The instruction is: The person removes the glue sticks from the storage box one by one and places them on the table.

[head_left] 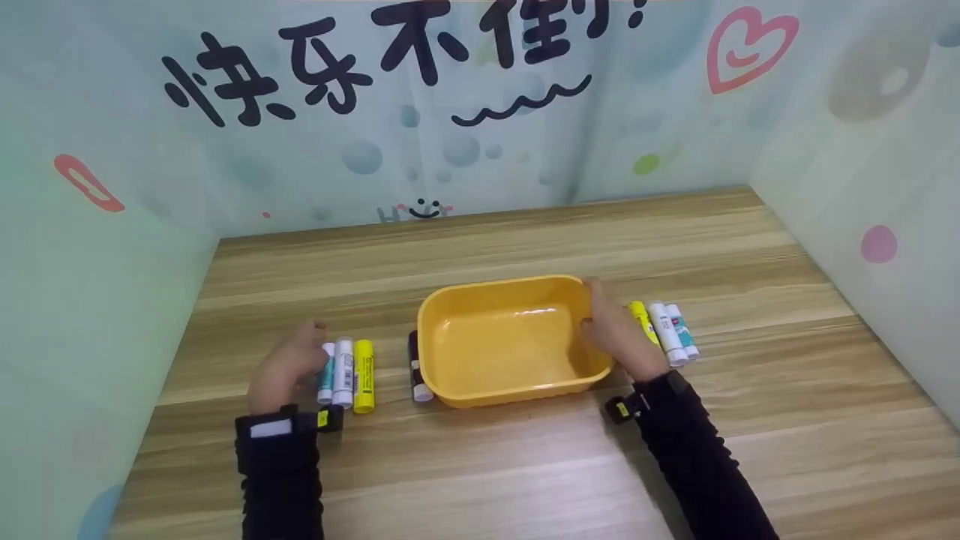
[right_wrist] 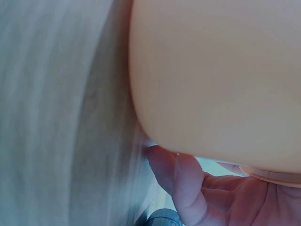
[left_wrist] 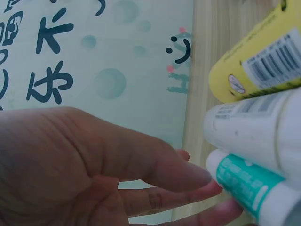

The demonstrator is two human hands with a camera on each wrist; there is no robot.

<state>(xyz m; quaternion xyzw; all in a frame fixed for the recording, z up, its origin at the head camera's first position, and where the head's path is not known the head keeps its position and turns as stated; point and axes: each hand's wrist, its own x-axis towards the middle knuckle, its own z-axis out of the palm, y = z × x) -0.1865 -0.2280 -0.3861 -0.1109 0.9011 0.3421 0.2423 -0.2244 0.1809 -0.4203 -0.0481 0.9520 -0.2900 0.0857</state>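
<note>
A yellow plastic basin (head_left: 517,285) stands mid-table. My right hand (head_left: 619,330) grips its right end, thumb over the rim and fingers against the outside wall (right_wrist: 211,94). To the left, a teal-and-white glue stick (head_left: 325,373), a white glue stick (head_left: 343,373) and a yellow glue stick (head_left: 364,376) lie side by side. Beside the teal one is my left hand (head_left: 289,364), its fingers extended. In the left wrist view, the thumb tip is right at the end of the teal glue stick (left_wrist: 249,181), with other fingers on its far side.
Against the basin's left side lies a dark stick with a white end (head_left: 420,367). Right of the basin are another yellow stick (head_left: 643,321), a white stick (head_left: 667,334) and a teal-and-white stick (head_left: 683,331). Printed wall panels (head_left: 480,150) border the wooden table (head_left: 480,465).
</note>
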